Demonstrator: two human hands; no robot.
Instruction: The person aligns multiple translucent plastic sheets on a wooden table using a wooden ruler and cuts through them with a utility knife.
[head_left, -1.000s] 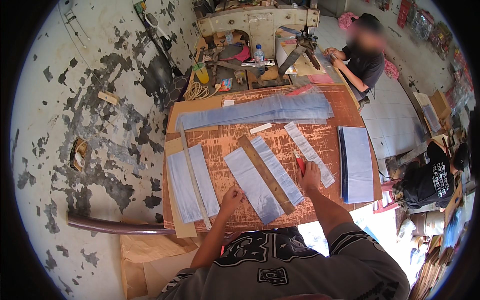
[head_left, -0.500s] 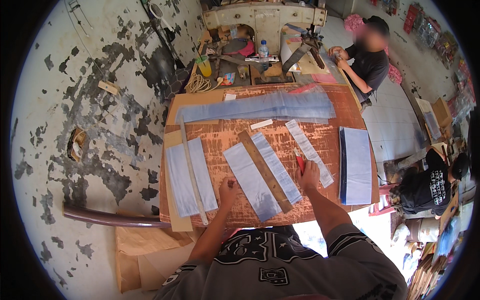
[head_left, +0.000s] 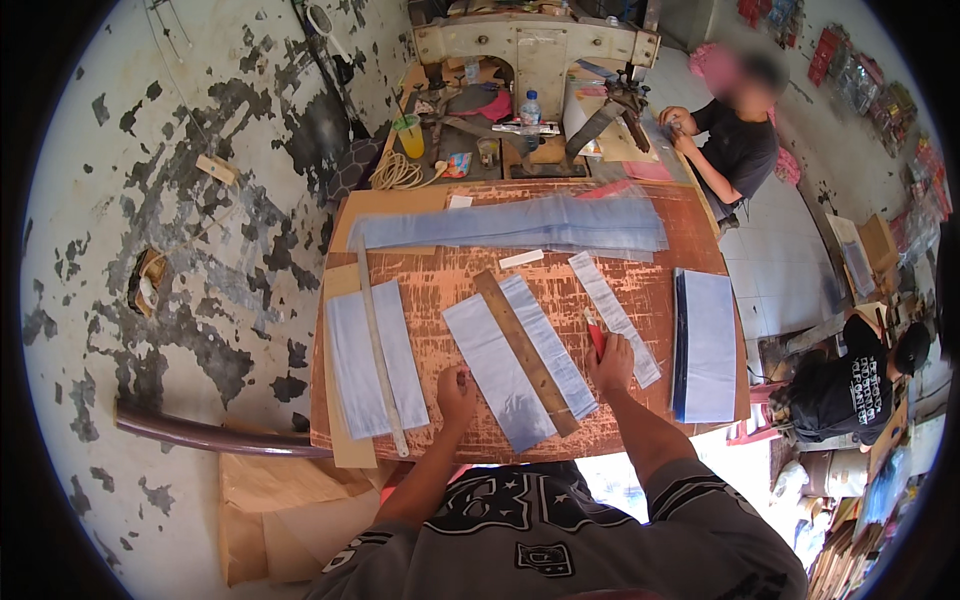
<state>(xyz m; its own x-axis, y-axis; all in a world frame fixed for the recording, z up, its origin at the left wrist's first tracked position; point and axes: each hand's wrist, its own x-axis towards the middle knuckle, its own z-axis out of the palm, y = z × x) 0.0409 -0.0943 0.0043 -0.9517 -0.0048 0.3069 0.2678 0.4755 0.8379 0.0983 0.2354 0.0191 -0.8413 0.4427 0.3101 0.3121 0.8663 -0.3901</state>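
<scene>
My right hand [head_left: 614,368] grips a red-handled cutter [head_left: 597,338], its tip pointing away from me. It is just right of a pile of bluish clear plastic sheets [head_left: 485,350], near a narrow cut strip [head_left: 622,318] of the same plastic. Across that pile lies a brown wooden straightedge [head_left: 527,352], slanting down to the right. Beside the pile's left edge rests my left hand [head_left: 456,395], fingers curled; what they hold, if anything, is hidden. Farther left, a long pale ruler [head_left: 377,345] lies over another plastic pile [head_left: 405,345].
The worn brown table [head_left: 450,275] also bears a long plastic stack [head_left: 510,222] at the back and a thick stack [head_left: 708,345] at right. Behind stands a heavy metal press [head_left: 540,50], with a water bottle [head_left: 530,106] and coiled rope [head_left: 397,171]. One person [head_left: 735,140] sits far right; another [head_left: 850,375] is lower right.
The view has shifted slightly. My left hand has turned a little and drawn slightly back from the sheets; my right hand keeps the cutter in nearly the same place.
</scene>
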